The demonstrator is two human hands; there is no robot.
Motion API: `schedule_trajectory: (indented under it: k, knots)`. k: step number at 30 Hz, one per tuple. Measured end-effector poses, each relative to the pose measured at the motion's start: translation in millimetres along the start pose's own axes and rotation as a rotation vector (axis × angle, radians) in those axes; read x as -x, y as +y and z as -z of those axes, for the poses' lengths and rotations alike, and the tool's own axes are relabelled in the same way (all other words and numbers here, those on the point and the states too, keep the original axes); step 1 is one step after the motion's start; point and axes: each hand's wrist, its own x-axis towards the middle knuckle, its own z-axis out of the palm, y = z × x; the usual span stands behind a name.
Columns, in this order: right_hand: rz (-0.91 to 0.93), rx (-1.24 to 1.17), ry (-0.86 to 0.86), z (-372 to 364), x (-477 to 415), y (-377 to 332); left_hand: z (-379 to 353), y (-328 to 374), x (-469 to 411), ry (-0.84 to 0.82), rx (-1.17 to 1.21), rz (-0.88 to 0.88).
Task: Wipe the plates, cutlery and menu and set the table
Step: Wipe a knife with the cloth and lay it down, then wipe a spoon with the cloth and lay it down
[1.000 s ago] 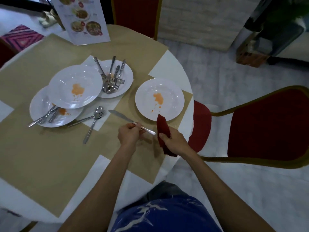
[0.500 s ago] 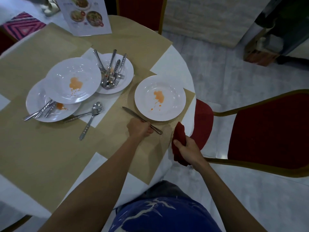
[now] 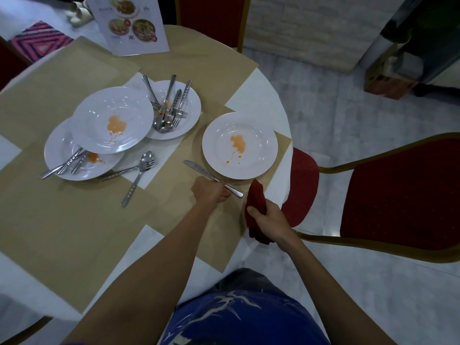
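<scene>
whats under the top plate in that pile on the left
The top plate overlaps a lower plate holding cutlery and an orange smear, plus the edge of the back plate. Whatever else lies beneath its middle is covered.

A red padded chair (image 3: 398, 192) with a gold frame stands on the grey floor (image 3: 336, 115) at the right. Another red chair (image 3: 211, 18) stands beyond. A pink zigzag cloth (image 3: 41, 41) lies far left.

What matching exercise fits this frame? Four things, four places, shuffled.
1. knife
2. red cloth
3. menu
4. spoon

a. upright at the table's far edge
b. in the right hand
c. in the left hand
d. flat beside a fork

Pairs: 1-c, 2-b, 3-a, 4-d
</scene>
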Motion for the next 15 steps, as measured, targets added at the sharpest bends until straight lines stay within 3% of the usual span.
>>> schedule_trajectory:
  k: [9,15]
  knots:
    - [0.01,-0.031,-0.004,-17,8,-27,43,-8,5,0.072,-0.147,-0.114]
    - [-0.016,-0.215,-0.085,-39,19,-58,153,-7,-12,0.415,-0.35,-0.19]
